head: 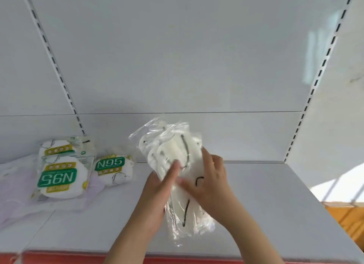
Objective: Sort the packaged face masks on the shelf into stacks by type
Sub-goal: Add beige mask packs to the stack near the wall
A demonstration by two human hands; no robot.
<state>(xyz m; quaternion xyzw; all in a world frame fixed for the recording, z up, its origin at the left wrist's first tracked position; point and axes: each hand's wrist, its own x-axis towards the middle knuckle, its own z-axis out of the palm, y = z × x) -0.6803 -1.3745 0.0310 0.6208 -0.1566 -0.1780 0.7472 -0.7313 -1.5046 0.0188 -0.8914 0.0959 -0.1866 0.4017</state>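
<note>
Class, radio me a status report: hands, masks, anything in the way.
Left hand and right hand both grip clear-bagged white masks above shelf. N95 packs lie left. Nothing in the way.

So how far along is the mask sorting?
Partly done, it seems. Green-labelled N95 packs already sit grouped at the white shelf's left. Both hands, left hand and right hand, hold a bundle of clear-bagged white masks. Left: setting that bundle down, and the pale packets under the N95s.
</note>
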